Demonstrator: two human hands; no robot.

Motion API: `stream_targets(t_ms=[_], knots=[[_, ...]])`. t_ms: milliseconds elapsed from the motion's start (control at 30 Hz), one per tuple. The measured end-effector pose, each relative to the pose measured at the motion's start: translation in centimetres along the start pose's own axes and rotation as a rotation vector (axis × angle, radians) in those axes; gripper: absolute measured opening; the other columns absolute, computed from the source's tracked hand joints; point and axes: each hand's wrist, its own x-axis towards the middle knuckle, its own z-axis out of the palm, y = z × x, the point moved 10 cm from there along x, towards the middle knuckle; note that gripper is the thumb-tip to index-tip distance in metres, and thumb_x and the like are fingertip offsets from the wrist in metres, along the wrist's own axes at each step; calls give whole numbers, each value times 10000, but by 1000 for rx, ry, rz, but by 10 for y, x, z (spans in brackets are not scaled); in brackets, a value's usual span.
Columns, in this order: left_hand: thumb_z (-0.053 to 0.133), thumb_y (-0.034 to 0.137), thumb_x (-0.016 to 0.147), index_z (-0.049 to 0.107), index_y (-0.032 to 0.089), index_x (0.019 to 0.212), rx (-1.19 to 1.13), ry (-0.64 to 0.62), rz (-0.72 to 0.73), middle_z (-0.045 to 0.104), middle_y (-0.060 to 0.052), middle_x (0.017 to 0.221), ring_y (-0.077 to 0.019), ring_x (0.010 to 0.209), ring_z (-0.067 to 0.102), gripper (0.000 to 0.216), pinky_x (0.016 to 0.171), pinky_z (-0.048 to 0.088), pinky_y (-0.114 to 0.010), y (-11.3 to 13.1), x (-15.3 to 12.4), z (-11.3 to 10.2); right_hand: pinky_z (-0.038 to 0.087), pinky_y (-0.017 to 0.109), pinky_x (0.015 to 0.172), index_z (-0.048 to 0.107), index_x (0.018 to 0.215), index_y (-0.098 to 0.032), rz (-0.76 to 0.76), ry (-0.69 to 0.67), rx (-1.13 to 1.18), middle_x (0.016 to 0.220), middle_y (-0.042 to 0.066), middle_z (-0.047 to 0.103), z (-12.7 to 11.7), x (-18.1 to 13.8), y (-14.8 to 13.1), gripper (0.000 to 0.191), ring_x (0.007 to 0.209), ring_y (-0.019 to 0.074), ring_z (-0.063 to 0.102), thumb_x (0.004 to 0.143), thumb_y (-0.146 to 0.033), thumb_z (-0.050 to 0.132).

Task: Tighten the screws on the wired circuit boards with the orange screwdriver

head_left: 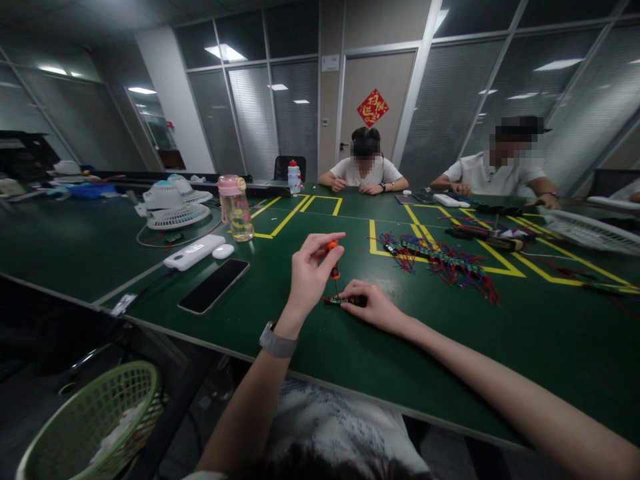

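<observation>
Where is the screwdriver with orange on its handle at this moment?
In the head view, near the centre, the screwdriver is in the left hand, pointing down at the small circuit board beside the right hand.

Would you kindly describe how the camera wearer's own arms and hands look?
Neither the left hand nor the right hand wears a glove, and both forearms are free of sleeves. The left wrist carries a watch with a grey band; nothing is worn on the right wrist.

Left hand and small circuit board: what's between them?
The orange screwdriver: in the head view, its shaft runs from the left hand down to the small circuit board.
</observation>
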Motion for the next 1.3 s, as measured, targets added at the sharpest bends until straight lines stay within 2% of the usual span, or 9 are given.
stream_targets(t_ms=[167, 267, 367, 467, 600, 800, 1000, 1133, 1300], knots=[[521, 269, 900, 676, 256, 1122, -43, -28, 8, 535, -67, 1249, -174, 1081, 576, 271, 887, 509, -281, -1, 0, 2, 469, 274, 646, 736, 928, -160, 2, -5, 0, 829, 56, 632, 0, 0, -2, 172, 707, 147, 573, 808, -211, 623], [499, 274, 913, 624, 237, 1199, -156, -95, -41, 613, -78, 1158, -168, 974, 627, 315, 827, 543, -299, -5, -1, 11, 468, 277, 649, 734, 922, -159, 4, -4, -2, 829, 59, 637, -1, 0, -2, 166, 709, 149, 573, 806, -205, 624], [644, 269, 823, 691, 225, 1071, -21, -30, 3, 622, -58, 1016, -144, 889, 612, 256, 762, 534, -244, 0, -1, 4, 463, 270, 637, 735, 920, -160, 7, -2, 5, 831, 57, 634, -1, 0, -3, 165, 702, 145, 570, 803, -199, 626], [643, 277, 826, 720, 236, 1003, 45, 9, 50, 578, -58, 1096, -154, 988, 587, 197, 808, 516, -236, 5, -1, -1, 459, 268, 627, 737, 924, -156, 9, -2, 11, 825, 57, 629, -1, 0, -2, 170, 696, 145, 568, 804, -203, 626], [501, 282, 916, 649, 241, 1154, -157, -70, -20, 611, -71, 1162, -174, 1014, 621, 284, 867, 532, -311, -3, 0, 8, 457, 267, 631, 737, 929, -145, 10, 1, 7, 831, 60, 631, 0, 0, 0, 175, 694, 143, 562, 804, -203, 630], [653, 278, 820, 704, 219, 1040, 22, -3, -4, 594, -58, 1087, -141, 941, 613, 234, 808, 518, -234, -3, 0, 0, 444, 260, 621, 734, 932, -139, 11, -15, 4, 830, 57, 627, 2, 1, 1, 176, 691, 139, 558, 799, -187, 629], [444, 280, 937, 576, 223, 1254, -205, -134, -64, 600, -81, 1198, -181, 1032, 625, 347, 904, 517, -328, -10, -1, 16, 451, 266, 632, 734, 932, -140, 21, -11, 16, 838, 61, 624, 1, 0, 0, 177, 702, 144, 560, 803, -192, 624], [618, 266, 843, 666, 217, 1095, 37, -24, 7, 607, -52, 1003, -141, 884, 613, 260, 810, 519, -260, -1, 0, 5, 455, 271, 640, 735, 928, -136, 19, -11, 17, 841, 65, 627, 1, 0, -1, 178, 705, 146, 561, 803, -196, 624], [500, 270, 912, 661, 234, 1117, 8, -32, 1, 538, -75, 1203, -170, 1041, 587, 263, 862, 515, -286, 0, 0, 6, 450, 269, 633, 735, 923, -138, 14, -5, 13, 830, 61, 624, 0, 0, -1, 174, 695, 144, 559, 800, -189, 623]])
